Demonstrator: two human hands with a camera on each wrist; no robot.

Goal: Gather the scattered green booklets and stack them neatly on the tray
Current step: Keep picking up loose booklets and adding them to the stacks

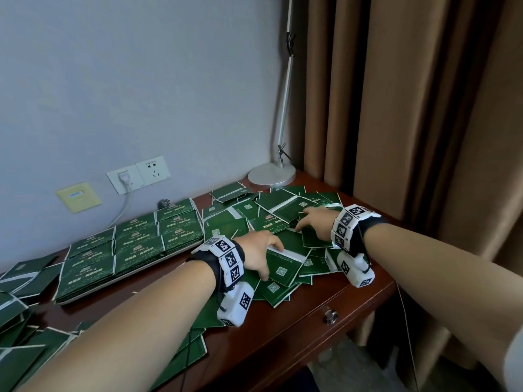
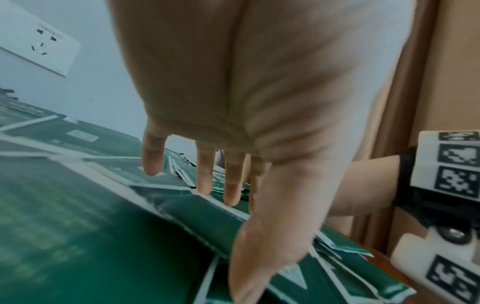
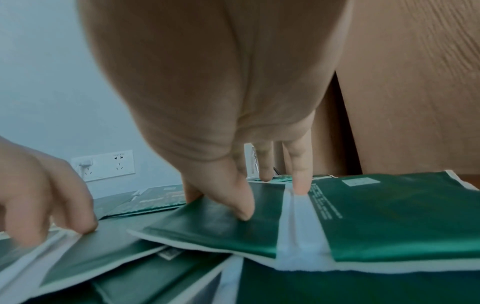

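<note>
Both forearms fill the near part of the head view, reaching out over the desk into a loose pile of green booklets on its right half. Left hand lies spread on the heap, fingers straight and apart, tips resting on a booklet with a white strip, thumb low at its near edge; it looks like pressing or sliding, not a grasp. Right hand is farther back, and the right wrist view shows thumb on top and fingers curled at the far edge of another booklet, its near edge raised off the heap, so I judge it a pinch to lift that one free while the left steadies the pile. Stacked booklets already cover the tray to the left in tidy rows, which is why the hands work the heap just beside it. More booklets lie scattered at the far left, cut off by the frame edge. Only a thin pale rim of the tray shows, how deep the stacks run is hard to tell, and the left palm hides what is under it. A lamp stands behind the pile by the curtain
</note>
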